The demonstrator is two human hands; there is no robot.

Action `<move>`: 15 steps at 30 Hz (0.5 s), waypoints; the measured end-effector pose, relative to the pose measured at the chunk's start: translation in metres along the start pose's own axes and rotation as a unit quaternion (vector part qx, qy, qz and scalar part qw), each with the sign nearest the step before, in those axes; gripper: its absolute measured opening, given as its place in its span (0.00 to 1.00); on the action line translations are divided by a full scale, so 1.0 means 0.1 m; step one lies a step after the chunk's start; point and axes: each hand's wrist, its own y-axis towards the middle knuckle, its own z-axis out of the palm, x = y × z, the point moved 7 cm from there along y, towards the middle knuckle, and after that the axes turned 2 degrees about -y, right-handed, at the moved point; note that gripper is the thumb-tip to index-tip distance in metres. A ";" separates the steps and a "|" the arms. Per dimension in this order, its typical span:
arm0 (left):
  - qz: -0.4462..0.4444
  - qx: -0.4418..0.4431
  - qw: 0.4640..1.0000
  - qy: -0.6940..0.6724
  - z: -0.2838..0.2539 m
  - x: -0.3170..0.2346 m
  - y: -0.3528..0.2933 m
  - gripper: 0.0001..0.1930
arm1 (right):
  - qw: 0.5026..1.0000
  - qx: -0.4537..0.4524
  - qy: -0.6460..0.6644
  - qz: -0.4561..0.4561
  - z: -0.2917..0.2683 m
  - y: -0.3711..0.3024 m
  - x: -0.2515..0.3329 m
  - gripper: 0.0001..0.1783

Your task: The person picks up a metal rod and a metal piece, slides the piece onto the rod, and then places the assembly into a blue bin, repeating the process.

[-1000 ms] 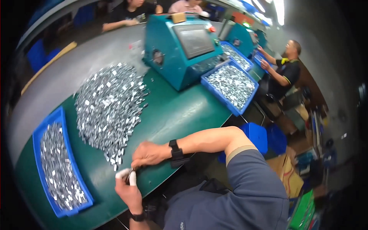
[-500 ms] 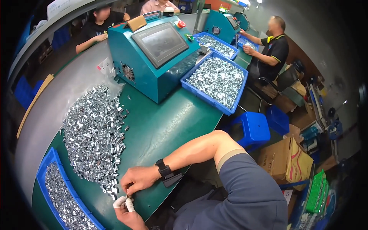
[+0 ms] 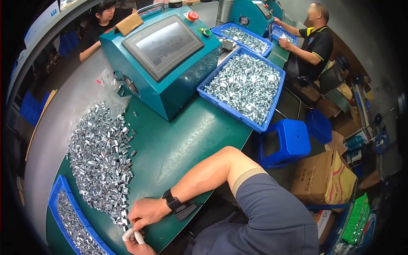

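Hands: right hand (image 3: pixel 146 211) pinches small metal pieces (image 3: pixel 123 219); left hand (image 3: pixel 135 242) partly hidden; axis unclear.

The person's right arm enters from the lower right, bent at the elbow, forearm bare below a grey short sleeve, with a black watch on the wrist. The right hand (image 3: pixel 146 212) lies palm down, fingers curled and pinched together at their tips. Only part of the left hand (image 3: pixel 137 242) shows at the bottom edge, its fingertips (image 3: pixel 128 234) wrapped in white tape, touching the right hand's fingertips.
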 end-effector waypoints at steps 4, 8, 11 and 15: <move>-0.019 0.003 1.000 -0.023 0.04 -0.04 0.01 0.08 | 0.999 -0.007 0.039 0.012 -0.03 -0.02 -0.05 0.15; -0.020 0.006 0.999 -0.042 0.06 0.00 -0.02 0.08 | 1.000 -0.001 -0.023 -0.011 0.00 -0.03 -0.11 0.15; -0.025 0.014 0.999 -0.035 0.02 0.09 -0.03 0.08 | 0.997 0.011 -0.060 -0.042 0.11 0.01 -0.10 0.17; -0.079 -0.035 0.988 -0.125 -0.05 0.17 -0.10 0.06 | 0.999 0.048 -0.011 -0.010 0.13 0.02 -0.08 0.21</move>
